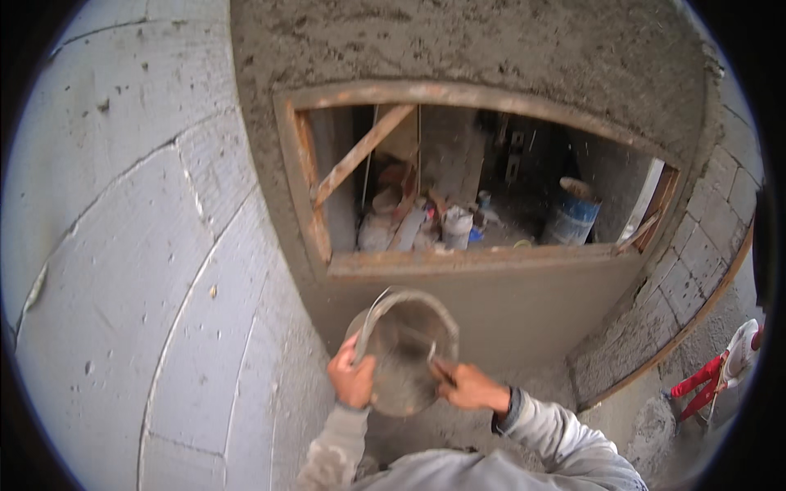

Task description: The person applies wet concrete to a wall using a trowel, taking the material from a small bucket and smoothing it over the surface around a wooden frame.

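Observation:
A round grey bucket (451, 321), caked with mortar, is tipped so that I look into its mouth. My left hand (352, 374) is closed on its left rim, with the thin wire handle rising just above the fingers. At the bucket's right side my right hand (472, 386) is wrapped round the dark handle of a trowel (432, 352). The trowel's bent metal neck shows over the bucket's mouth; its blade is too blurred to make out. Behind the bucket stands a grey plastered wall (491, 315) under a wooden window frame (475, 260).
Pale block walling (164, 270) rises close on my left. A diagonal wooden brace (364, 154) crosses the opening. Through it show a blue drum (573, 217), a white bucket (457, 227) and rubble. A person in red trousers (697, 385) stands at far right.

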Action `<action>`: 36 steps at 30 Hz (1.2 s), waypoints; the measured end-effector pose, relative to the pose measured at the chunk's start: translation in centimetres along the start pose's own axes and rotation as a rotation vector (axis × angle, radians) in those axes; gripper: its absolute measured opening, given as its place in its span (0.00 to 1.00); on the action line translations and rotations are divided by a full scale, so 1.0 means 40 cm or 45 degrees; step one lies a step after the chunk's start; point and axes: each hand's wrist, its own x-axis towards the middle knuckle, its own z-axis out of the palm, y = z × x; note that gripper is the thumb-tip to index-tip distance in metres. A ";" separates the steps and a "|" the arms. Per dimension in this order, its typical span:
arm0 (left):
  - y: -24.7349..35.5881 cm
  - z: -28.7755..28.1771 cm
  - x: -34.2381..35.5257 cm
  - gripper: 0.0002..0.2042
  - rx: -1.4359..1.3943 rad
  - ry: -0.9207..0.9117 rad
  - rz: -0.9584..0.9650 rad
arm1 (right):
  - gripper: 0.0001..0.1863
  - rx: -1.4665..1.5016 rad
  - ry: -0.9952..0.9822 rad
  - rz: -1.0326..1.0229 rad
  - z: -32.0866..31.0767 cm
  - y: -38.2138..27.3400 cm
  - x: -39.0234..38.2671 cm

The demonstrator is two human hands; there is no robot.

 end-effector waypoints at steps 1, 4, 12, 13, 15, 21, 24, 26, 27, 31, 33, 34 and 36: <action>0.037 0.009 0.012 0.18 0.019 -0.045 0.138 | 0.26 -0.057 0.047 0.163 -0.015 -0.070 0.041; 0.097 0.019 0.060 0.05 -0.158 0.021 0.195 | 0.29 -0.338 -0.160 0.029 0.004 -0.094 -0.001; 0.208 0.122 0.102 0.13 -0.190 -0.134 0.499 | 0.31 -0.373 0.240 0.236 -0.075 -0.118 -0.075; 0.215 0.132 0.104 0.13 -0.211 -0.131 0.518 | 0.31 -0.348 0.136 0.208 -0.064 -0.116 -0.090; 0.233 0.153 0.109 0.12 -0.178 -0.167 0.634 | 0.30 -0.353 0.461 0.115 -0.091 -0.116 -0.118; 0.311 0.199 0.051 0.12 0.050 -0.369 1.197 | 0.26 0.086 0.593 0.283 -0.200 -0.148 -0.143; 0.335 0.173 0.058 0.12 -0.115 -0.480 1.143 | 0.23 1.227 0.256 0.509 -0.177 -0.110 -0.174; 0.332 0.150 0.068 0.11 -0.230 -0.464 1.048 | 0.25 1.956 0.001 0.261 -0.142 -0.036 -0.193; 0.328 0.145 0.070 0.11 -0.308 -0.442 0.915 | 0.27 2.309 -0.145 0.120 -0.117 0.004 -0.191; 0.293 0.149 0.075 0.05 -0.585 -0.300 0.506 | 0.29 2.787 -0.419 -0.241 -0.055 -0.028 -0.144; 0.264 0.184 0.062 0.03 -0.622 -0.187 0.260 | 0.29 2.956 -0.453 -0.314 -0.049 -0.048 -0.116; 0.250 0.198 0.062 0.02 -0.661 -0.060 0.209 | 0.30 3.028 -0.445 -0.364 -0.052 -0.054 -0.110; 0.196 0.231 0.055 0.05 -0.779 0.170 0.069 | 0.31 3.157 -0.539 -0.346 -0.034 -0.056 -0.091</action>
